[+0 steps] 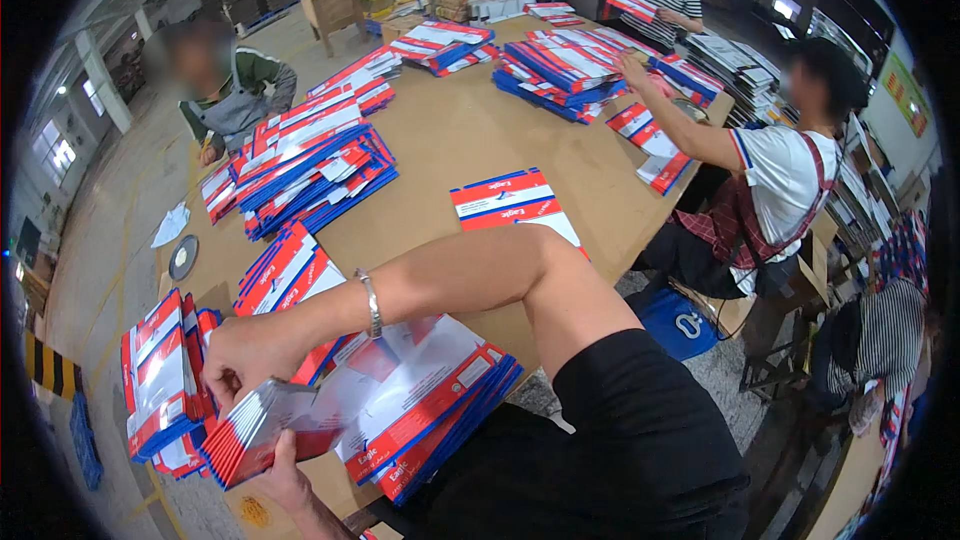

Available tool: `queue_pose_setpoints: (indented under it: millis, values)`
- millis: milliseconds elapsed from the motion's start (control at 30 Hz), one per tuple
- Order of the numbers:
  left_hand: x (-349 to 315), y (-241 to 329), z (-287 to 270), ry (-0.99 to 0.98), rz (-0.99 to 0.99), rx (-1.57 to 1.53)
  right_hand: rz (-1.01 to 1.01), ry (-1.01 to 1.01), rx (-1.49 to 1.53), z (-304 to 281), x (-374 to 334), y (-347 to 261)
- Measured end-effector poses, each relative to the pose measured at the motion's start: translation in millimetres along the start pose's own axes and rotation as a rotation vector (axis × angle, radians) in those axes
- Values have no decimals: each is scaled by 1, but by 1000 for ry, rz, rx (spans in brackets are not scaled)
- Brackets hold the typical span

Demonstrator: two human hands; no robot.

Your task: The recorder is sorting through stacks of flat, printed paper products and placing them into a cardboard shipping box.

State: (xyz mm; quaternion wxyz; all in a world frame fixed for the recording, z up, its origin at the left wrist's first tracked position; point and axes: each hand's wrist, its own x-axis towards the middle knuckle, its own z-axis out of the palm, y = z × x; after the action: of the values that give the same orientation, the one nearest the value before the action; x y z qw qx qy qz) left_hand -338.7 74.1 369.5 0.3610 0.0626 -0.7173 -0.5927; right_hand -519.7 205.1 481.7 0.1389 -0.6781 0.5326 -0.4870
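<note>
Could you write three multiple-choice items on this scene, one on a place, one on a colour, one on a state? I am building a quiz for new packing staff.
1. Where does the single flat carton blank lie?
A. On the bare tabletop, apart from the stacks
B. On the floor
C. On a chair

2. What colours are the carton blanks?
A. Green and yellow
B. Red, blue and white
C. Black and orange

3. What is the state of the person's hands?
A. Both empty, off the table
B. Both on a bundle of blanks
C. One holds a knife

Answers: 1 A, it lies alone on the brown table. 2 B, every stack shows those colours. 3 B, the left hand holds the bundle of blanks from beneath, and the right hand grips its top edge.
</note>
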Motion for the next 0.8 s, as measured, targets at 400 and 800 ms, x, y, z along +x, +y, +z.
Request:
queue_pose_setpoints:
  millis: [400, 800]
  values:
    - [3, 28, 31, -30, -130, -32, 162, -124, 41, 3, -2, 17]
    - [-4, 29, 25, -40, -136, -118, 354, -305, -26, 11, 9, 17]
